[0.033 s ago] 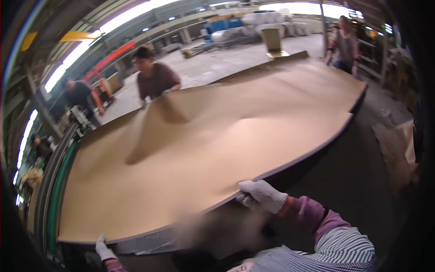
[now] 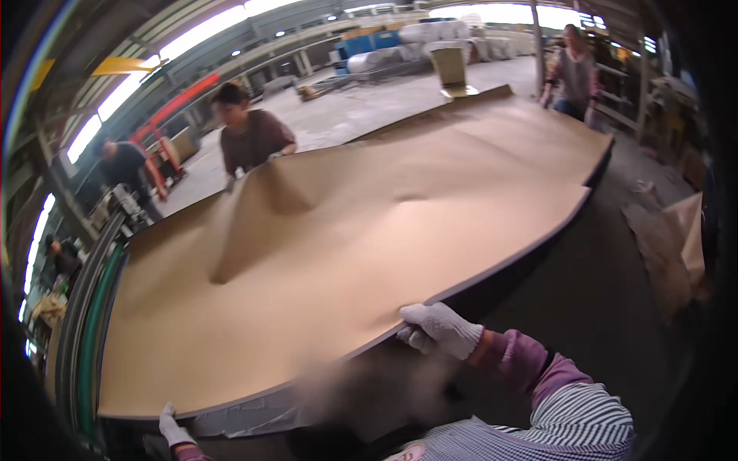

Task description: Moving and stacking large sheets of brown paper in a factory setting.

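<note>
A very large brown paper-like sheet (image 2: 346,261) spreads out in front of me, with a dark grey layer along its near edge. My right hand (image 2: 440,329), in a white knitted glove, is closed on that near edge, thumb on top and the other fingers curled below. Farther left, my gloved left hand (image 2: 171,424) pinches the same edge close to the sheet's near left corner; part of its fingers is under the sheet. A tall fold (image 2: 257,207) rises toward the far side, and shallow wrinkles run across the middle.
A green roller (image 2: 96,330) borders the sheet's left end. One person (image 2: 250,138) holds the far edge; another (image 2: 573,77) stands at the far right corner. Two more people are at the left. Crumpled brown paper (image 2: 661,246) lies right. Wrapped rolls (image 2: 415,46) sit behind.
The whole view has shifted slightly, so the background sits a little farther left. Both my hands keep their hold on the sheet's edge.
</note>
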